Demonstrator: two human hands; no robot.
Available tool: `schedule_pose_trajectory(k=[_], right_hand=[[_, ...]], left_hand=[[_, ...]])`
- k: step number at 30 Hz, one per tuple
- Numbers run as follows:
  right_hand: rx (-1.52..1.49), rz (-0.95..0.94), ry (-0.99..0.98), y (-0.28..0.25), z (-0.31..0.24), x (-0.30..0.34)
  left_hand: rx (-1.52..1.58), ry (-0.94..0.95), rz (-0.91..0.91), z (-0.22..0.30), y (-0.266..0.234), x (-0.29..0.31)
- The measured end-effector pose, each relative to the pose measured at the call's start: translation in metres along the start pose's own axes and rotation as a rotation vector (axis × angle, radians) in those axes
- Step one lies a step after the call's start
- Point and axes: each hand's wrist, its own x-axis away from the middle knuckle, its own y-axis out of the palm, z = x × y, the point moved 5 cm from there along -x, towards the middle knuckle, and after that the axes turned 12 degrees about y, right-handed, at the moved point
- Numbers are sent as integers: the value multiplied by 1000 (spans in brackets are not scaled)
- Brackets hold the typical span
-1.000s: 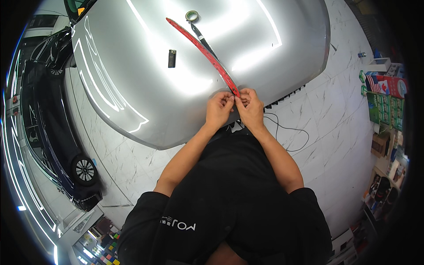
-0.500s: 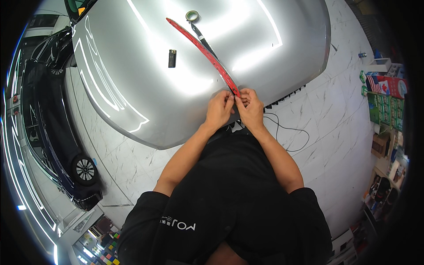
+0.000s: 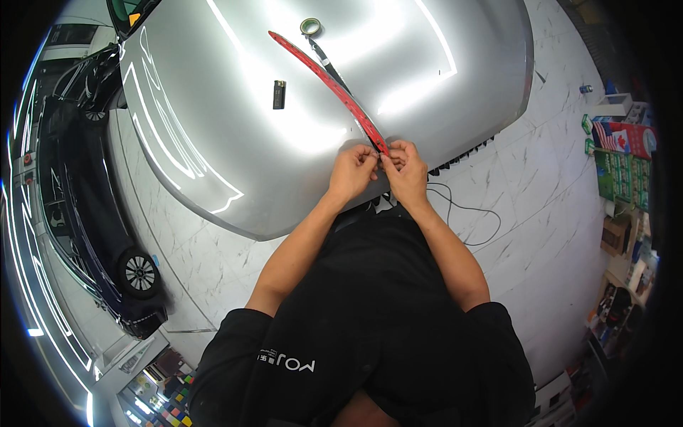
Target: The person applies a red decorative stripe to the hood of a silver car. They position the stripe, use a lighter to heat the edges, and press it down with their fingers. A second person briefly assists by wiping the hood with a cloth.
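Your right hand (image 3: 408,174) pinches the long, curved, dark-flecked red strip (image 3: 334,85) at its end — what your left hand (image 3: 350,174) grips, I cannot tell.

The red strip (image 3: 333,84) ran in among the fingertips of the right grip (image 3: 408,176), which hid its near end; what the fingertips of the left grip (image 3: 352,174) met there was too small to tell. Farther up, the red strip covered part of a dark strip (image 3: 326,65). The top edge cut off the silver hood (image 3: 235,107), and the person's body hid one end of the thin cable (image 3: 499,217). Toward the right rim, small goods on the shelves (image 3: 615,306) blurred together.
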Motion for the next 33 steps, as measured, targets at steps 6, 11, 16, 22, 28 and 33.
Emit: schedule_pose_trajectory(k=[6,11,16,22,28,33], right_hand=[[-24,-12,16,0,1,-1],[-26,-31,53,1,-2,-1],[-12,-17,32,1,-1,-1],[9,-8,27,0,0,-2],[1,-9,34,1,-2,-1],[-49,-23,55,3,4,-4]], left_hand=[[-392,359,113,21,-6,11],[-759,802,220,31,-4,23],[-856,1041,217,27,-3,24],[-854,1115,226,29,-3,22],[-825,1152,258,32,-5,21],[-831,1141,242,34,-4,22]])
